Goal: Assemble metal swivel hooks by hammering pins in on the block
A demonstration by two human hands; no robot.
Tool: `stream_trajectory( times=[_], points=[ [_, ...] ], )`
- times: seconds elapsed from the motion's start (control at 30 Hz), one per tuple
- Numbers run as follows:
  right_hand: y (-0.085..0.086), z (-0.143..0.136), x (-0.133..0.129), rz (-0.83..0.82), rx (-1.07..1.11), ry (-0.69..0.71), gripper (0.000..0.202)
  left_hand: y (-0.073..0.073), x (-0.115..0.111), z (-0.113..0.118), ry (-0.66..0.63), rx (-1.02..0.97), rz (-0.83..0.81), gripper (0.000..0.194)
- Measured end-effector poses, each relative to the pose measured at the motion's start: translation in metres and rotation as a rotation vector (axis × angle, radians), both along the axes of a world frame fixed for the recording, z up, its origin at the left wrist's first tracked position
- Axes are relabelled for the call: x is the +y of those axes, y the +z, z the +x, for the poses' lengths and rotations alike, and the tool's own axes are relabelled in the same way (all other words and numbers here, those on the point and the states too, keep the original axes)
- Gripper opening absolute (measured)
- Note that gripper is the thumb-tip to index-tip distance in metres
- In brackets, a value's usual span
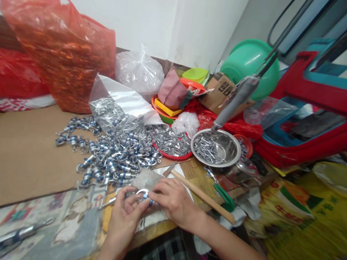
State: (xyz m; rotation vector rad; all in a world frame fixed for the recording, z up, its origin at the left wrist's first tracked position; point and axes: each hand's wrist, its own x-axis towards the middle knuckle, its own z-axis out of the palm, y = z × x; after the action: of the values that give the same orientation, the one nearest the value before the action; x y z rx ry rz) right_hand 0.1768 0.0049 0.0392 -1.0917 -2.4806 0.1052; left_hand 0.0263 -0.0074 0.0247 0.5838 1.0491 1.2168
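Between my two hands, near the table's front edge, is a small metal fitting (144,195) with blue bands and a curved hook. My left hand (128,208) has its thumb and fingers closed round its left part. The fingers of my right hand (169,198) pinch its right end. Just behind my hands sits a grey metal block (147,179). A hammer's wooden handle (204,195) slants to the right of my right hand. Many similar blue-banded fittings (112,158) lie in a pile behind and to the left.
A steel bowl (235,147) holds metal pins, beside a red tray (176,157) of small metal pieces. A grey tool (238,100) hangs above the bowl. A larger metal tool (14,236) lies front left. Bags and a green basin (249,66) stand behind.
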Motion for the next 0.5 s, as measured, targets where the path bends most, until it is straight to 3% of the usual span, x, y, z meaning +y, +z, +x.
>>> stream_trajectory(
  times=[0.23, 0.33, 0.4, 0.5],
  points=[
    [-0.008, 0.011, 0.000, -0.087, 0.187, -0.080, 0.033, 0.001, -0.001, 0.000, -0.005, 0.020, -0.010, 0.050],
    [-0.009, 0.034, 0.001, -0.077, 0.308, -0.347, 0.034, -0.003, 0.000, 0.000, -0.009, 0.033, -0.011, 0.050],
    [-0.013, 0.052, 0.002, -0.129, 0.187, -0.559, 0.036, -0.006, 0.001, -0.001, -0.014, 0.037, -0.006, 0.051],
    [-0.022, 0.069, 0.004, -0.287, -0.065, -0.643, 0.032, -0.008, 0.002, -0.002, -0.013, 0.055, -0.008, 0.052]
  ],
)
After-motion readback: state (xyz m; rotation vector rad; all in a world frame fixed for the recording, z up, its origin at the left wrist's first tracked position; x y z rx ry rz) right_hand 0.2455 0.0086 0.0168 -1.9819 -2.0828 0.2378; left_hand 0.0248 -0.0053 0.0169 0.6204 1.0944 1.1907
